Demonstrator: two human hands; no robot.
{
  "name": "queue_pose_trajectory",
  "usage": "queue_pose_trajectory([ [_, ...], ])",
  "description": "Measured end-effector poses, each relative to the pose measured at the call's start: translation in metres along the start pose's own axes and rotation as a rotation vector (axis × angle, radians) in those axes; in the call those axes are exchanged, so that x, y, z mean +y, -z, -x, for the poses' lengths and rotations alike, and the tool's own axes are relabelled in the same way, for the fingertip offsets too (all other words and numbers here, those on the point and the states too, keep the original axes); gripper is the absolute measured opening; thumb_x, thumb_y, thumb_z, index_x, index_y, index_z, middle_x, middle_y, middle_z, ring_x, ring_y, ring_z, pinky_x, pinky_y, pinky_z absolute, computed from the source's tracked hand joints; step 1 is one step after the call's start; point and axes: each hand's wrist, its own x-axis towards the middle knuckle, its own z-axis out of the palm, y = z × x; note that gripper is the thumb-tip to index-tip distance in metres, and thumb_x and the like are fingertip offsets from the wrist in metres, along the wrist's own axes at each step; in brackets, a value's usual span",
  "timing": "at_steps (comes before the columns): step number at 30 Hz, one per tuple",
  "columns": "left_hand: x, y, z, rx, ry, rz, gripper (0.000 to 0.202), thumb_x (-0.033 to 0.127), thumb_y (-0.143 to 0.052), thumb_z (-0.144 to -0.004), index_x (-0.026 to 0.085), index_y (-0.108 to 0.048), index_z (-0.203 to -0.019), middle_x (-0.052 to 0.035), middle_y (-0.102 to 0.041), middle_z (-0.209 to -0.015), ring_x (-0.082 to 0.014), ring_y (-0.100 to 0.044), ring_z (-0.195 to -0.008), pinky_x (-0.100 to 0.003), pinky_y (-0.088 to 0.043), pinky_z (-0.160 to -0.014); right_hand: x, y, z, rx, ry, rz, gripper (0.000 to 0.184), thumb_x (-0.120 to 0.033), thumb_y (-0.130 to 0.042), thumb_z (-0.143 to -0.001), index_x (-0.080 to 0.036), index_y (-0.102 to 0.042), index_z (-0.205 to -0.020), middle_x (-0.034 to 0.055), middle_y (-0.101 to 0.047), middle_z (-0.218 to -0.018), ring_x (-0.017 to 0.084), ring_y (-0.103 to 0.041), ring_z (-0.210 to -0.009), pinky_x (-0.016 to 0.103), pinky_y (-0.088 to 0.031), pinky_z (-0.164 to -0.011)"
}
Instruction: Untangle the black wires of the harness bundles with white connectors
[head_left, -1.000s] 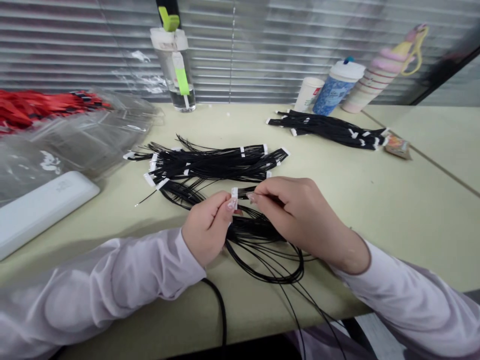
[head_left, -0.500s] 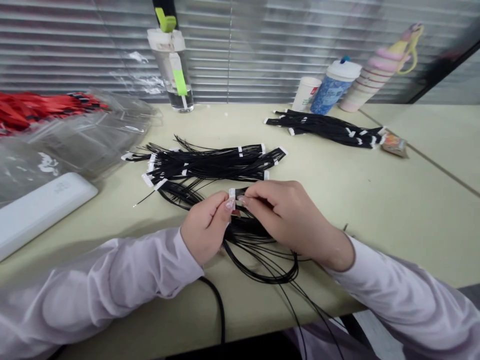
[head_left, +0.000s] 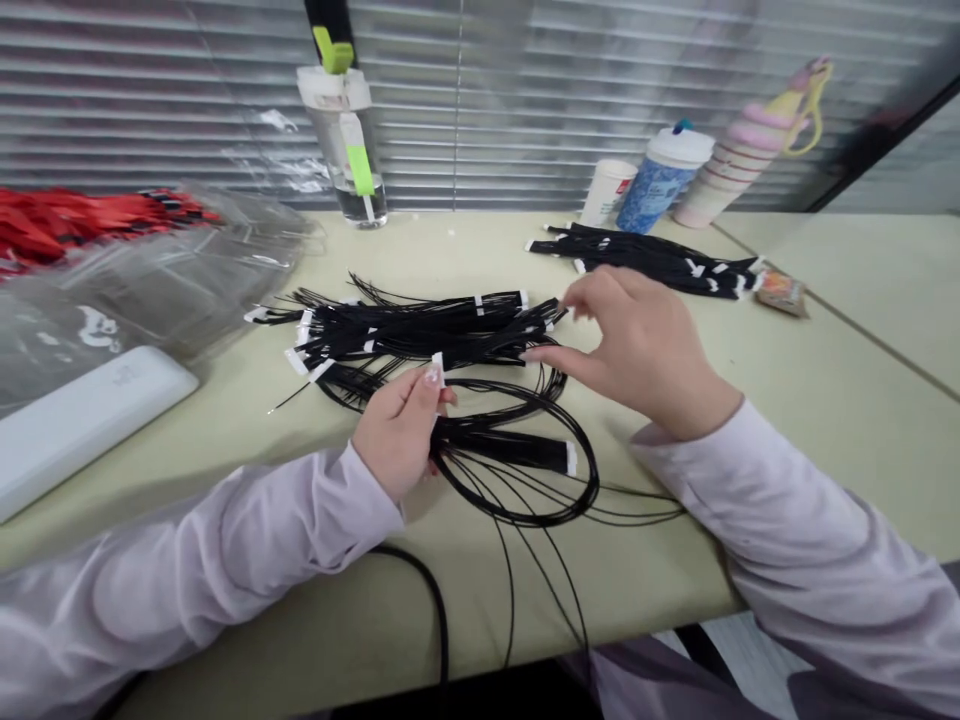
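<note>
My left hand (head_left: 397,432) pinches a small white connector (head_left: 438,368) at the end of a black wire harness, and its wires run down through the fingers. My right hand (head_left: 637,345) hangs over the table with its fingers apart, holding nothing, its fingertips just by the right end of a large bundle of black wire harnesses (head_left: 420,330). Loose black wire loops (head_left: 525,490) lie below both hands, with a flat wire strip ending in a white connector (head_left: 571,458). A smaller bundle of harnesses (head_left: 645,262) lies farther back.
A white rounded pad (head_left: 90,425) and clear plastic bags (head_left: 172,270) with red cords (head_left: 75,222) lie at the left. A water bottle (head_left: 345,165), paper cup (head_left: 607,192), blue tumbler (head_left: 660,180) and pink bottle (head_left: 739,160) stand by the blinds. Wires hang over the table's front edge (head_left: 600,620).
My right hand has let go of the connector and moved up and right, fingers apart. My left hand has moved slightly up, keeping its connector. The wire loops have spread and shifted.
</note>
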Motion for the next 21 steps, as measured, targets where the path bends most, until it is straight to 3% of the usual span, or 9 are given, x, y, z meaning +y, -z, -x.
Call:
queue_pose_trajectory([
  [3,-0.001,-0.002,0.0,0.045,0.034,0.061,0.035,0.047,-0.04,-0.083,0.016,-0.051,-0.07,0.004,-0.047,-0.056,-0.0036,-0.037,-0.027,-0.015,-0.028,-0.021,0.006,0.015,0.004,-0.449,0.023,-0.327,0.039,-0.05,-0.047,-0.08,-0.016,-0.054,-0.063,-0.0014,-0.049,-0.056,0.009,-0.042,-0.053,0.023,-0.035,-0.055],
  [5,-0.002,-0.002,-0.001,0.057,0.041,0.072,0.036,0.048,-0.04,-0.083,0.016,-0.051,-0.072,0.0031,-0.049,-0.059,-0.0038,-0.039,-0.027,-0.015,-0.03,-0.021,0.002,0.022,0.008,-0.711,0.1,-0.536,0.033,-0.039,-0.044,-0.084,-0.016,-0.055,-0.063,-0.0032,-0.048,-0.055,0.007,-0.04,-0.052,0.021,-0.033,-0.053],
  [6,-0.003,-0.002,-0.001,0.058,0.035,0.063,0.036,0.049,-0.04,-0.083,0.016,-0.051,-0.072,0.0024,-0.05,-0.061,-0.0036,-0.04,-0.028,-0.015,-0.03,-0.02,-0.003,0.023,0.01,-0.781,0.138,-0.622,0.03,-0.034,-0.044,-0.085,-0.016,-0.055,-0.065,-0.0034,-0.048,-0.057,0.006,-0.04,-0.053,0.02,-0.033,-0.053],
  [9,-0.004,-0.002,0.001,0.039,-0.019,0.01,0.039,0.052,-0.038,-0.083,0.016,-0.051,-0.073,0.0013,-0.052,-0.067,-0.0032,-0.041,-0.03,-0.015,-0.032,-0.02,-0.028,0.017,0.013,-0.803,0.152,-0.832,0.029,-0.029,-0.041,-0.086,-0.015,-0.052,-0.064,-0.0038,-0.046,-0.057,0.006,-0.039,-0.053,0.019,-0.031,-0.05],
  [13,-0.002,-0.002,0.005,0.008,-0.1,-0.054,0.04,0.053,-0.036,-0.083,0.017,-0.05,-0.074,0.0011,-0.052,-0.069,-0.0033,-0.04,-0.033,-0.015,-0.035,-0.021,-0.055,0.003,0.016,-0.722,0.011,-0.997,0.03,-0.03,-0.041,-0.087,-0.015,-0.055,-0.065,-0.0027,-0.056,-0.059,0.007,-0.049,-0.054,0.019,-0.038,-0.052],
  [17,-0.001,-0.001,0.008,0.004,-0.166,-0.108,0.038,0.05,-0.035,-0.085,0.017,-0.051,-0.076,0.0014,-0.052,-0.068,-0.0039,-0.043,-0.036,-0.014,-0.036,-0.023,-0.059,-0.003,0.018,-0.755,-0.109,-1.093,0.038,-0.037,-0.039,-0.087,-0.015,-0.054,-0.061,-0.0009,-0.059,-0.055,0.008,-0.054,-0.051,0.019,-0.042,-0.051],
  [21,-0.003,0.0,0.009,-0.019,-0.234,-0.16,0.034,0.045,-0.034,-0.087,0.017,-0.051,-0.075,0.0032,-0.05,-0.061,-0.0032,-0.042,-0.033,-0.014,-0.037,-0.027,-0.059,-0.004,0.016,-0.818,-0.098,-1.059,0.033,-0.034,-0.041,-0.086,-0.015,-0.058,-0.064,-0.0004,-0.061,-0.058,0.008,-0.054,-0.051,0.018,-0.041,-0.05],
])
